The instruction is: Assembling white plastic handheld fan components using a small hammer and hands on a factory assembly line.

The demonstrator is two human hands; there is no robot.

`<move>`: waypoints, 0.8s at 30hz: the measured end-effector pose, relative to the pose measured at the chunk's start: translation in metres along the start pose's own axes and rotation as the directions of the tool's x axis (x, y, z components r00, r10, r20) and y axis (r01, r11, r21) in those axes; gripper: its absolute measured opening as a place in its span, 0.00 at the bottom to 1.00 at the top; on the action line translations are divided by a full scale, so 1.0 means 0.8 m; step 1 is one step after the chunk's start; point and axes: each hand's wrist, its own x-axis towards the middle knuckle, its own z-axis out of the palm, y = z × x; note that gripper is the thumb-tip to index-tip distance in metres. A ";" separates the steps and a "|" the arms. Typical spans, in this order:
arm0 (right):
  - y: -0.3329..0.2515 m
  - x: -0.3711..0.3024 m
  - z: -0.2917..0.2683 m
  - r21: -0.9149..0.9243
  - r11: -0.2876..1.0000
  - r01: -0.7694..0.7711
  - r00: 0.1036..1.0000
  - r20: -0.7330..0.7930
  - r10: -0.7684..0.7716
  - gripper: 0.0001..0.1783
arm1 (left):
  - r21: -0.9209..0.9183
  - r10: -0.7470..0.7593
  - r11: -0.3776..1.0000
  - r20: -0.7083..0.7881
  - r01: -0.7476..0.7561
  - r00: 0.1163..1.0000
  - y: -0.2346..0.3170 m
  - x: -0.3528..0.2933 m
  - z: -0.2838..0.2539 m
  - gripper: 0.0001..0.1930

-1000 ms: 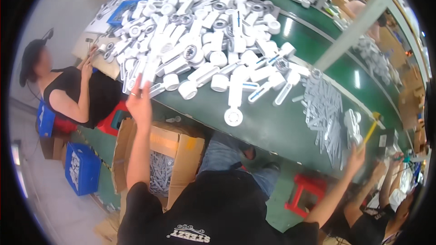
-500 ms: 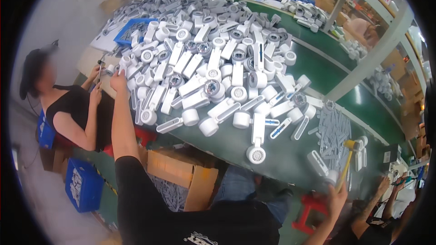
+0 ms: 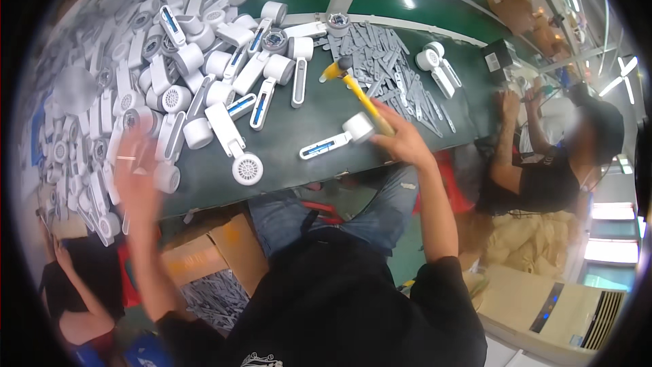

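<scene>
Yellow hammer (image 3: pixel 358 94) in right fingers (image 3: pixel 394 118); left fingers (image 3: pixel 130 163) near white devices (image 3: pixel 176 98)

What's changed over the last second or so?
The view has swung right. The left hand has come right from the left end of the white pile and blurs over it; its grip is unclear. The right hand has brought the hammer to the grey strips' left side. A white unit now lies beside it. Unchanged: hammer held, strips right of the pile.

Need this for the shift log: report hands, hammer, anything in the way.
Right hand gripping yellow hammer. Left hand blurred, grip unclear. One white part beside right hand; white pile crowds bench's left.
</scene>
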 end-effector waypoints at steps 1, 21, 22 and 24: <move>0.005 -0.008 0.003 0.057 0.998 -0.028 0.995 -0.098 0.033 0.36 | 0.120 0.078 0.988 0.178 -0.100 0.981 0.085 -0.025 0.042 0.18; -0.020 -0.107 0.091 0.696 0.672 -0.251 0.869 -0.144 0.473 0.18 | -0.451 -0.251 0.340 0.803 0.826 0.541 0.288 -0.153 0.318 0.19; -0.016 -0.104 0.085 0.698 0.672 -0.250 0.871 -0.141 0.471 0.18 | -0.456 -0.238 0.402 0.785 0.794 0.572 0.284 -0.152 0.319 0.19; -0.004 -0.097 0.068 0.633 0.716 -0.294 0.906 -0.055 0.420 0.17 | -0.313 -0.255 0.567 0.813 0.762 0.523 0.296 -0.143 0.280 0.19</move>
